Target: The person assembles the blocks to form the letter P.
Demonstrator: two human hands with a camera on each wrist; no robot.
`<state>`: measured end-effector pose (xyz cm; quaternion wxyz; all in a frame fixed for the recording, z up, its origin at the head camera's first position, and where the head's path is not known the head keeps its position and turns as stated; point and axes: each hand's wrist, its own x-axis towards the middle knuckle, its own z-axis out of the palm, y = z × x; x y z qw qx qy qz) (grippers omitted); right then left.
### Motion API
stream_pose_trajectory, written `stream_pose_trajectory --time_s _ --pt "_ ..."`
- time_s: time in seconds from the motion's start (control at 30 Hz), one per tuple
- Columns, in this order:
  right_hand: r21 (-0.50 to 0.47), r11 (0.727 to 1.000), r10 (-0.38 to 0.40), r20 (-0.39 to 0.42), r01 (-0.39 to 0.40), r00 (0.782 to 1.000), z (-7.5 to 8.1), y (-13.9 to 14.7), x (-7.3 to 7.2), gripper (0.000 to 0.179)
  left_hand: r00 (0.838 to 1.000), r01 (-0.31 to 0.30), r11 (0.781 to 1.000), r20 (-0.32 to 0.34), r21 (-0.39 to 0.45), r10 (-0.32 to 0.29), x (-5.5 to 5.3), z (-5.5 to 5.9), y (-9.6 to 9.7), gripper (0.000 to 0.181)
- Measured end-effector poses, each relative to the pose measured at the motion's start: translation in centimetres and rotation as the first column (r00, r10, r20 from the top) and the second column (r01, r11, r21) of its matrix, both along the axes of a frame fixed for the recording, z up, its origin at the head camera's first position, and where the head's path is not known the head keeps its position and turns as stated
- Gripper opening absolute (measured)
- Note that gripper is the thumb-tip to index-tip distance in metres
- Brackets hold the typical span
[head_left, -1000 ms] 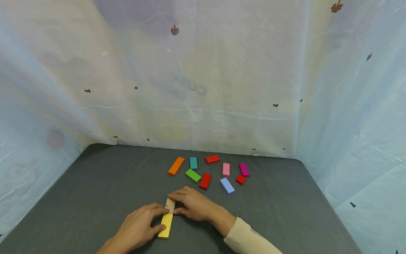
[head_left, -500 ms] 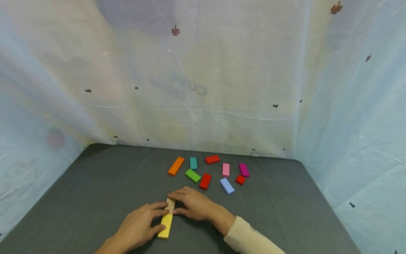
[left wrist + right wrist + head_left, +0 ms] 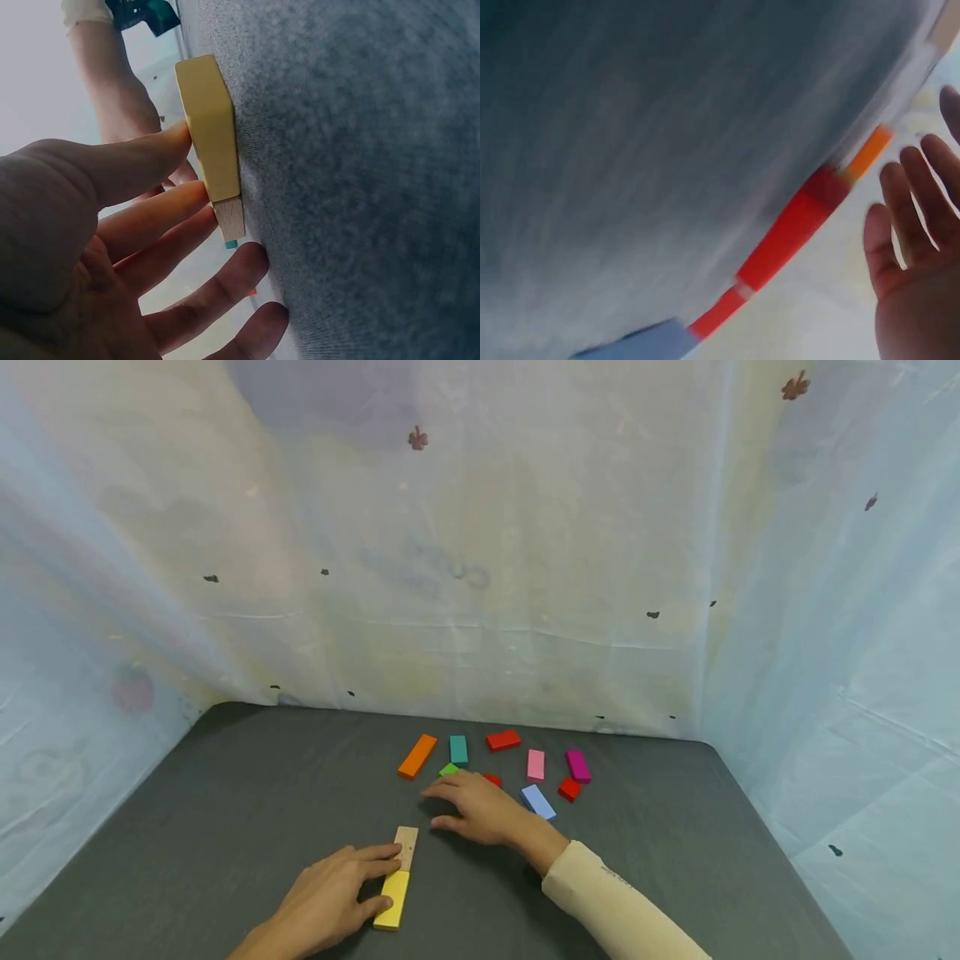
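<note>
A yellow block (image 3: 392,900) and a plain wooden block (image 3: 407,847) lie end to end in one line on the dark grey table. My left hand (image 3: 330,885) rests on them, thumb on the yellow block and fingertips at the wooden one. In the left wrist view its fingers (image 3: 169,214) reach out nearly straight along the blocks' side. My right hand (image 3: 480,807) is over the table with fingers extended, holding nothing. It partly hides a green block (image 3: 448,769) and a red block (image 3: 492,779). The right wrist view shows that red block (image 3: 791,232) blurred beside the fingers.
Behind the right hand lie orange (image 3: 417,757), teal (image 3: 458,751), red (image 3: 503,741), pink (image 3: 536,765) and magenta (image 3: 578,766) blocks. A light blue block (image 3: 538,802) and a small red block (image 3: 570,789) are near its wrist. A pale curtain (image 3: 480,568) hangs behind the table.
My right hand has let go of the wooden block and moved away and to the right, toward the coloured blocks. The left hand stays on the yellow and wooden blocks.
</note>
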<state>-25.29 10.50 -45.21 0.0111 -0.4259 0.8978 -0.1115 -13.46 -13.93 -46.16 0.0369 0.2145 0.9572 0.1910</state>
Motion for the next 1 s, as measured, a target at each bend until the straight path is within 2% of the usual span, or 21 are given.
stream_pose_trajectory --time_s 0.1,0.23,0.3,0.5,0.67,0.83,1.0 --pt "-0.016 0.996 -0.086 -0.017 0.086 0.996 -0.2 0.9 -1.2 0.042 1.000 -0.004 1.000 -0.007 0.006 0.004 0.1 0.0 0.1 0.048" --pt "-0.034 0.984 -0.178 -0.028 0.177 0.984 -0.8 1.9 -2.2 0.042 0.999 -0.020 1.000 0.030 0.017 0.020 0.0 0.0 0.2 0.049" --pt "-0.044 0.979 -0.200 -0.007 0.199 0.980 -0.9 2.2 -2.4 0.043 0.998 -0.028 0.999 0.051 0.020 0.027 0.0 0.1 0.2 0.049" --pt "-0.073 0.978 -0.189 0.084 0.195 0.978 -1.1 2.2 -2.3 0.047 0.998 -0.029 0.999 0.051 0.018 0.028 0.0 0.2 0.1 0.049" --pt "-0.098 0.975 -0.187 0.127 0.200 0.974 -1.3 1.8 -2.0 0.052 0.997 -0.036 0.999 0.071 0.025 0.034 0.0 0.0 0.1 0.049" --pt "-0.087 0.976 -0.188 0.139 0.201 0.972 -1.1 1.7 -1.9 0.058 0.997 -0.032 0.999 0.076 0.026 0.030 -0.1 0.1 0.1 0.049" --pt "-0.055 0.982 -0.175 0.111 0.182 0.978 -1.3 1.6 -2.1 0.058 0.997 -0.028 0.999 0.078 0.036 0.025 -0.1 0.1 0.1 0.049"
